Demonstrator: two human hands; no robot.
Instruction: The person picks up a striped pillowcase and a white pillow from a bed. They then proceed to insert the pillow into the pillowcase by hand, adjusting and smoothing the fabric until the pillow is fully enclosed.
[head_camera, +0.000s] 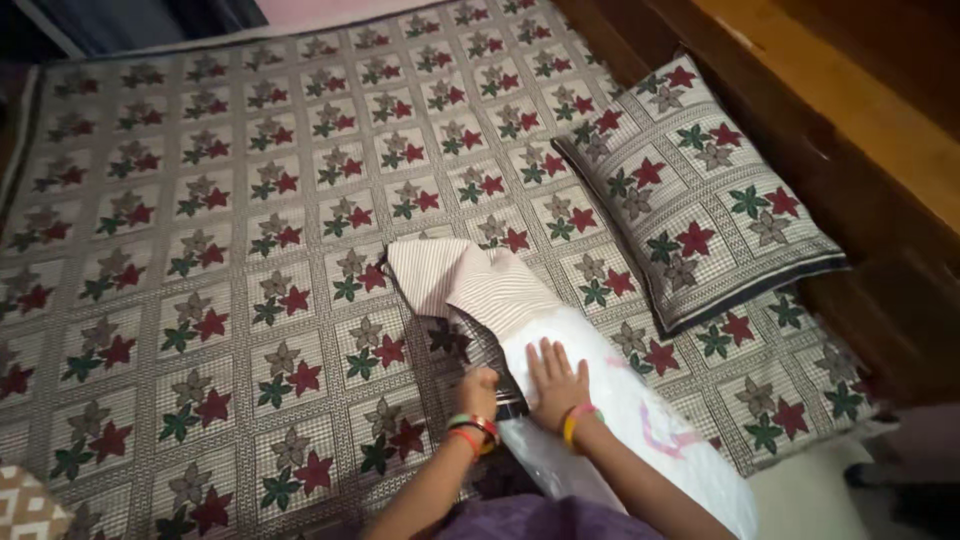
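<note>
Covering the bed (200, 200), leaf-patterned bedsheet (300, 130).

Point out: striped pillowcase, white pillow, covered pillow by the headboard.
striped pillowcase (470, 280), head view, on its bunched upper part
white pillow (640, 410), head view, on its bare middle
covered pillow (695, 190), head view, on its centre

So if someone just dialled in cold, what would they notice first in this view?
First the bedspread, a grid of red and green star flowers filling the bed. Next, low in the middle, the white pillow half inside a striped pillowcase, with the right hand flat on it and the left hand gripping the case's edge. A matching patterned pillow lies at the upper right by the wooden headboard.
</note>
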